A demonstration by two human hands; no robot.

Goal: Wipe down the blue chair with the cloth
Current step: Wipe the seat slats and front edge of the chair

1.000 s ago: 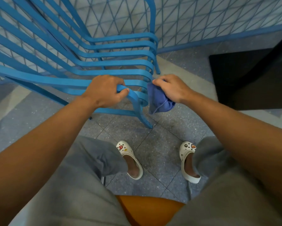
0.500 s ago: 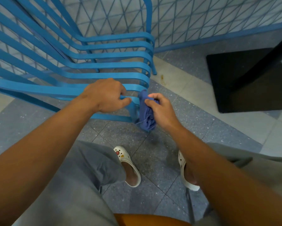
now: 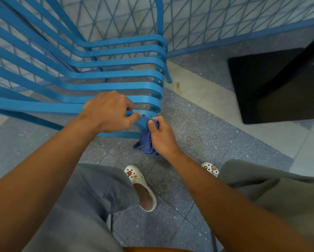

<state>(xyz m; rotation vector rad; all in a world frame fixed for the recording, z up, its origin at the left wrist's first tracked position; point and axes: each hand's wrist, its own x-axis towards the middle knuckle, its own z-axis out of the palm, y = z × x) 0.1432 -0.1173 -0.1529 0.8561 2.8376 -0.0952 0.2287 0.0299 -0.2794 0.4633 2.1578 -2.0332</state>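
Partly hidden: cloth [image 3: 146, 142] bunched in right hand [image 3: 161, 136]; left hand [image 3: 107, 111] grips chair [image 3: 116, 88] slat (backrest cropped).

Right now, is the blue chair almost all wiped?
Can't tell; no slat looks visibly cleaned. In hand: the right hand presses the cloth on the nearest slat's front bend while the left hand steadies the blue chair. The upper slats may remain.
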